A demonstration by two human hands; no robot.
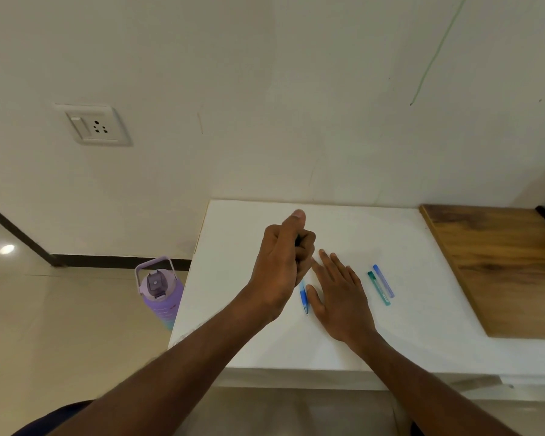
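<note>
Left hand [280,262] raised above white desk [265,347], grip curled tight on small dark item [297,240], possibly a pen part; mostly hidden. Right hand [340,294] flat on desk, grip spread, thumb just beside blue pen [303,298]. Green tube [378,288] and blue tube [384,281] lie near, rightward.

— Home or office?
— Probably a plain room at home: painted wall [265,89] with a switch socket [96,125], polished floor tiles [60,325], purple water bottle [161,289] beside a white table [265,341], pens [380,288] on top.
</note>
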